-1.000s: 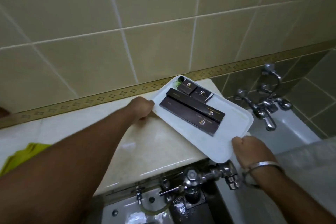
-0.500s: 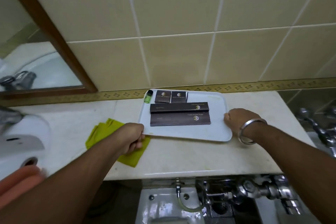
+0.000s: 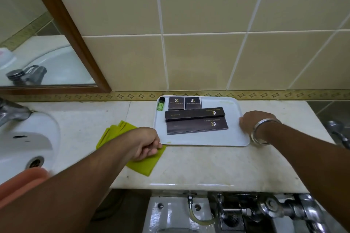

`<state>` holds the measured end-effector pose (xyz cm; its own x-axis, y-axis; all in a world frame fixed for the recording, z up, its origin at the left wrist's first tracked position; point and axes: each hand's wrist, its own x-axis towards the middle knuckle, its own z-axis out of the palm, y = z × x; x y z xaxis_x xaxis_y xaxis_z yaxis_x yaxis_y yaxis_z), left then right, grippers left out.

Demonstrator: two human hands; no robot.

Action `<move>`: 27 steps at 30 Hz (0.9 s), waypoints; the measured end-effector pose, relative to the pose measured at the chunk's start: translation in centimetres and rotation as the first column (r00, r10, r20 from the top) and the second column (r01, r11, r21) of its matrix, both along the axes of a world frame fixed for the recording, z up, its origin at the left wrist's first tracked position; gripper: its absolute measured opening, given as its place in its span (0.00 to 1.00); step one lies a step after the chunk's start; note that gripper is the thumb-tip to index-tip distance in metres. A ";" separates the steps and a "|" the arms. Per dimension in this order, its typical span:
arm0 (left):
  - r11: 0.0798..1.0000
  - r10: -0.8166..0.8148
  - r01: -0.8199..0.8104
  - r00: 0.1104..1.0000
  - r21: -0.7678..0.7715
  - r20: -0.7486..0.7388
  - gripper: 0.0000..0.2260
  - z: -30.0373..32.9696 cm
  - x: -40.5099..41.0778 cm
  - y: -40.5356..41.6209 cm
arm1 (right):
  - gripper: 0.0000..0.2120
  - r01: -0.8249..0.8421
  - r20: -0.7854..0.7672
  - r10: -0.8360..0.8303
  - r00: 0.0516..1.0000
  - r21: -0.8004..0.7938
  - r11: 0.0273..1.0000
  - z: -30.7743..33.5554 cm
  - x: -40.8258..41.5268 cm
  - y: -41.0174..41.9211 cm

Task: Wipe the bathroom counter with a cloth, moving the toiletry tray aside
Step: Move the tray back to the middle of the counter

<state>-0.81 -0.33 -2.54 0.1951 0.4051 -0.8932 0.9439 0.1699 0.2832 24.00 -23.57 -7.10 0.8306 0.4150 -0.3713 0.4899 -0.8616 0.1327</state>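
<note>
The white tray (image 3: 236,138) lies flat on the tabletop (image 3: 208,166) in the middle of the frame, its far edge close to the tiled wall. It is held at both short ends: the left hand (image 3: 146,143) is curled around the lower left corner, and the right hand (image 3: 252,121) is closed over the right edge.

The yellow-green cloth (image 3: 145,165) is spread on the tabletop at lower left of the tray, under the left hand, and its upper right corner appears to be tucked beneath the tray's corner. If the tray were slid from here, the cloth could be dragged or bunched with it.

The four dark boxes (image 3: 197,125) and the small green bottle (image 3: 161,105) lie loose on the tray. A tilt or jerk would likely send them sliding, the bottle rolling first.
</note>
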 end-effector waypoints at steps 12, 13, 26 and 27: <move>0.729 -0.460 0.391 0.888 0.562 -0.022 0.15 0.8 -1.9 3.6 | 0.27 0.080 -0.023 -0.079 0.997 0.055 0.995 2.5 -0.2 -0.3; 0.572 -0.506 0.456 0.850 0.682 -0.145 0.16 1.2 -2.7 5.0 | 0.28 0.034 0.048 -0.038 0.998 0.082 0.996 3.4 -0.9 0.3; 0.590 -0.429 0.410 0.889 0.696 -0.160 0.27 -2.1 -9.3 11.0 | 0.15 -0.381 -0.081 0.452 0.888 0.419 0.824 3.1 -23.0 13.6; 0.619 -0.417 0.371 0.902 0.692 -0.111 0.27 -2.3 -9.5 11.1 | 0.16 -0.289 -0.132 0.366 0.921 0.395 0.872 2.4 -23.7 13.9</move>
<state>-10.31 10.80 -4.87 0.5231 0.7636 -0.3785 0.8521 -0.4772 0.2150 0.34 -9.63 -4.66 0.5486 0.7864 -0.2838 0.7352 -0.6154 -0.2842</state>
